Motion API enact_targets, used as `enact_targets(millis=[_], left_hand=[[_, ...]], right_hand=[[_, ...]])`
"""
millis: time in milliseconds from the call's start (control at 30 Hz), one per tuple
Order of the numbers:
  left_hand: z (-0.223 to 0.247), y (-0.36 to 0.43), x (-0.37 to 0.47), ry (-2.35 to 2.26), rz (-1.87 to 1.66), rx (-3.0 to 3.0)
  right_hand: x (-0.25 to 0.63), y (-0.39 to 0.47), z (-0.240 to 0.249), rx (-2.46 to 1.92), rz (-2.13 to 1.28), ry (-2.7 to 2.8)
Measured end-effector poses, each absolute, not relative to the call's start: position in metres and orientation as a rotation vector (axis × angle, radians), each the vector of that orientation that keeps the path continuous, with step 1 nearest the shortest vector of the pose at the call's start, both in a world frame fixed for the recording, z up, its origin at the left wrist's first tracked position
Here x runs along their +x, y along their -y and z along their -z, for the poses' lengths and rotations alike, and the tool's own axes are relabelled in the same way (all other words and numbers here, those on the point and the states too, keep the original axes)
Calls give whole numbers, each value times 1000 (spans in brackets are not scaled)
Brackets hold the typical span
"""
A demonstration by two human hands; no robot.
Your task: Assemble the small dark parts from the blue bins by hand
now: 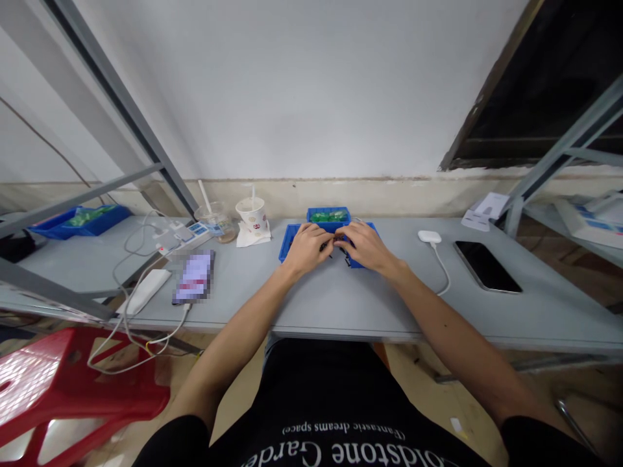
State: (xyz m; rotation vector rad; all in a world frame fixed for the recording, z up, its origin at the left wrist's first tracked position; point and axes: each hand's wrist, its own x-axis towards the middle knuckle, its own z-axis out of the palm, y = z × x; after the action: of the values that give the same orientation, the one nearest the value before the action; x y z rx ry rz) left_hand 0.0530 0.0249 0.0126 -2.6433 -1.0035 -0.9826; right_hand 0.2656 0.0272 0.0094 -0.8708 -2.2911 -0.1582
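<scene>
Two blue bins, one on the left [283, 249] and one on the right [374, 228], lie partly under my hands at the middle of the grey table. My left hand [309, 248] is over the left bin, its fingers bent and pressed together near the thumb. Beside it, my right hand [363, 245] has curled fingers pinched over the right bin. The fingertips of both hands nearly meet; what they hold is too small to make out. Small black pieces [346, 257] show below the fingers. Behind stands a blue bin [328, 211] with green packets inside.
Two drink cups, one clear [221, 227] and one white [253, 217], stand at the back left. A pixelated phone [195, 277], power strip [187, 240] and cables lie left. On the right are a white case [429, 237] and a black phone [487, 266]. A red stool [82, 383] is lower left.
</scene>
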Motion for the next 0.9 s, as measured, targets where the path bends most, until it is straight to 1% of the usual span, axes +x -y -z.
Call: enact_targets(millis=[267, 433, 667, 800, 900], left_hand=[[-12, -23, 55, 982, 987, -2656], [-14, -22, 55, 1011, 982, -2649], [-13, -21, 56, 980, 966, -2652], [-12, -20, 58, 993, 967, -2651], [-13, -21, 58, 1016, 988, -2639]], right_hand=[[265, -26, -12, -935, 163, 2283], [264, -22, -14, -890, 94, 2285], [264, -23, -15, -921, 150, 2294], [266, -20, -18, -930, 57, 2310], [266, -19, -19, -910, 53, 2344]])
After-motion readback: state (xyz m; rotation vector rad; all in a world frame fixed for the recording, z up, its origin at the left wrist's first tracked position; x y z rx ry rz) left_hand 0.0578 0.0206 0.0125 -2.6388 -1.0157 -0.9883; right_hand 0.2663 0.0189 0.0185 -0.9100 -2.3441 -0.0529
